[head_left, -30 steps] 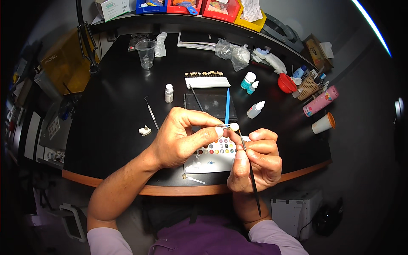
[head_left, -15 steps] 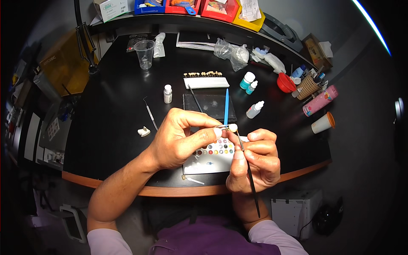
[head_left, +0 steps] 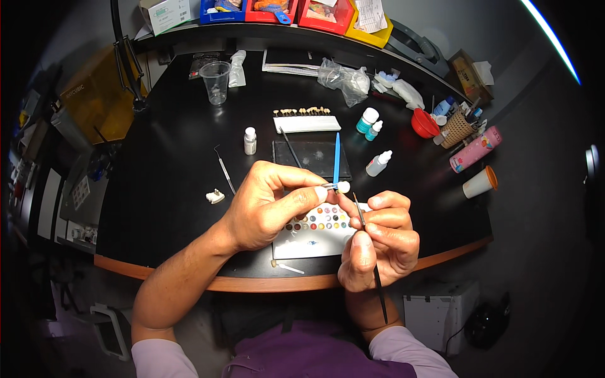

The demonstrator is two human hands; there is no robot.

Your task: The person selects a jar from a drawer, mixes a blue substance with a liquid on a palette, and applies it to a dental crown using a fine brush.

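Observation:
My left hand (head_left: 268, 195) pinches a slim metal holder (head_left: 328, 186) between thumb and fingers. At its end sits a small white piece (head_left: 343, 187) that looks like a dental crown. My right hand (head_left: 384, 242) grips a thin dark-handled paintbrush (head_left: 380, 293) like a pen, its tip pointing up, just right of the white piece and apart from it. Below both hands lies a white paint palette (head_left: 302, 244) with rows of coloured wells, partly covered by my fingers. Behind them a blue stick (head_left: 337, 157) and another brush (head_left: 289, 145) rest by a dark flat box (head_left: 315, 154).
A tooth shade guide (head_left: 307, 124) lies farther back. Small bottles (head_left: 250, 142) (head_left: 378, 164) stand on either side. At left are a dental probe (head_left: 225, 171) and a small tooth model (head_left: 215, 197). A clear cup (head_left: 216, 85) stands far left, a paper cup (head_left: 479, 183) right.
The brush tip has come away from the white piece, shifting slightly right and down. The white piece and its holder have turned a little in my left hand.

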